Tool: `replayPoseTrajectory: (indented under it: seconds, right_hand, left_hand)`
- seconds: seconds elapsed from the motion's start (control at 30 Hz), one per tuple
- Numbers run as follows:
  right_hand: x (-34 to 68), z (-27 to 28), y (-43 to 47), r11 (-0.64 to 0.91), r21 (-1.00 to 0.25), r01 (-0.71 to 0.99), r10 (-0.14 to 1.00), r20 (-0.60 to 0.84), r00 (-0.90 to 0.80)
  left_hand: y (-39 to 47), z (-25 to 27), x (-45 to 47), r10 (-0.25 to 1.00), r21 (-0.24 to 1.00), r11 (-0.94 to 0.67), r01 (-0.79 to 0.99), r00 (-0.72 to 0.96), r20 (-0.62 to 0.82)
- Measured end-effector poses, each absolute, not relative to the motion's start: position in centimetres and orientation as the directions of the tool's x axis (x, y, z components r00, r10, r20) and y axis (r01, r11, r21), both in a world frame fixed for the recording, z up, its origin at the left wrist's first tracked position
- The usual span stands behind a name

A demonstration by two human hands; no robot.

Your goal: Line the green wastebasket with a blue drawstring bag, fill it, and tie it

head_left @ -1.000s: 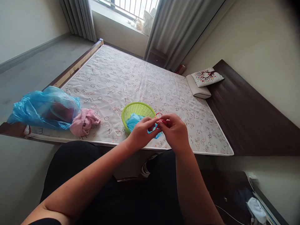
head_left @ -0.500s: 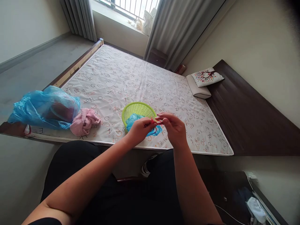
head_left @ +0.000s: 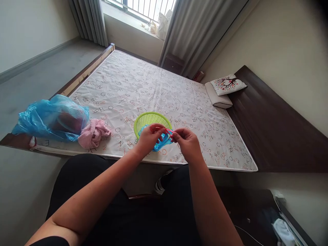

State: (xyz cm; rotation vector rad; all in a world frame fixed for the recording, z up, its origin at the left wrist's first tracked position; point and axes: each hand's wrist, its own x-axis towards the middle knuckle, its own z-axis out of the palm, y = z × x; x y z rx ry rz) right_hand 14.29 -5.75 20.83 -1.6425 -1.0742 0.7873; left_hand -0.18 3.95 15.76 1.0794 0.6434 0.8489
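Observation:
Both hands meet over the near edge of the mattress (head_left: 153, 85). My left hand (head_left: 148, 139) and my right hand (head_left: 187, 142) pinch the two ends of a thin red band (head_left: 169, 131) stretched between them. A small blue plastic bag (head_left: 160, 142) hangs beneath the left fingers, and the band seems to go around its top. Just behind the hands sits a lime-green plastic basket (head_left: 151, 119), which the left hand partly covers.
A big blue plastic bag (head_left: 51, 118) with something dark inside lies at the mattress's left corner, a pink cloth (head_left: 93, 132) beside it. A pillow (head_left: 222, 92) rests at the far right by the dark headboard. Curtains and a window stand at the back.
The hands have dropped slightly and moved apart, drawing the red band out between them. The small blue bag now hangs lower under the left hand.

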Motion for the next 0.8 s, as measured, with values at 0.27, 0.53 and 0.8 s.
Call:
replayPoseTrajectory:
  seconds: [0.27, 0.53, 0.8]
  right_hand:
    - [12.9, 18.4, -4.8, 0.026, -0.650, 0.760, 0.890, 0.362, 0.279]
    - [14.4, 18.3, -3.8, -0.025, -0.788, 0.616, 0.957, 0.159, 0.242]
    - [14.3, 17.4, -3.6, -0.105, -0.848, 0.519, 0.976, 0.013, 0.219]
  left_hand:
    - [4.3, 15.7, -0.5, 0.763, 0.936, 0.307, -0.173, 0.633, -0.133]
    - [5.2, 14.8, -1.0, 0.690, 0.992, -0.054, -0.117, 0.714, 0.122]
    - [5.4, 14.4, -1.4, 0.659, 0.875, -0.478, -0.083, 0.625, 0.419]
